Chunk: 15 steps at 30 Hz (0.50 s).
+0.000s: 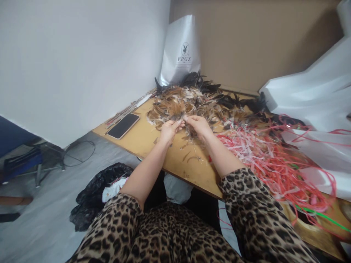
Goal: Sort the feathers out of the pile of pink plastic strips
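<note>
A heap of brown and black feathers (189, 100) lies across the far part of a wooden table (145, 137). My left hand (168, 130) and my right hand (199, 126) meet at the near edge of the heap. Both have their fingers pinched together on a small bunch of brown feathers (181, 117) held between them. My forearms reach out over the table, in leopard-print sleeves.
A dark phone (123, 125) lies at the table's left corner beside thin sticks (128, 109). A tangle of red and pink strips (274, 157) covers the right side. A white bag (181, 51) leans in the corner. A black plastic bag (95, 193) sits on the floor.
</note>
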Motion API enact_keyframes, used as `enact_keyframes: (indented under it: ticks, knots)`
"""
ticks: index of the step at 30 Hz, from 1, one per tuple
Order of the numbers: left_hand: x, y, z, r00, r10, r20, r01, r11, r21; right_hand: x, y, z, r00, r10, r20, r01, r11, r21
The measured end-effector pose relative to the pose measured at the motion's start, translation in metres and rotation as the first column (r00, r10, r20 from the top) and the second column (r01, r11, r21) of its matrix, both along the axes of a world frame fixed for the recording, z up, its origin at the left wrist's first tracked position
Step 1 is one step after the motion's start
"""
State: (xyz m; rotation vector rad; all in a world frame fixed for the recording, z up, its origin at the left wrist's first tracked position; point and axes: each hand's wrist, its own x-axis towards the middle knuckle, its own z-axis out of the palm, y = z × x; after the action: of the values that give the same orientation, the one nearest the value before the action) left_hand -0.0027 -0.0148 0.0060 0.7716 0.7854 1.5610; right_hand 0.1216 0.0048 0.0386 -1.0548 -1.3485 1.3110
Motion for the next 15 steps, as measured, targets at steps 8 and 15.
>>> enact_keyframes:
  ticks: [8, 15]
  knots:
    - [-0.0054, -0.0016, -0.0012, 0.991, -0.132, 0.013, 0.132, 0.986, -0.101, 0.0027, 0.003, 0.0001, 0.997, -0.005, -0.077, 0.002, 0.999, -0.035]
    - [-0.0072, 0.0, -0.0015, 0.98, -0.172, 0.101, 0.186, 0.971, -0.153, 0.0015, 0.0007, 0.0044, 0.998, -0.05, -0.046, 0.054, 0.995, 0.088]
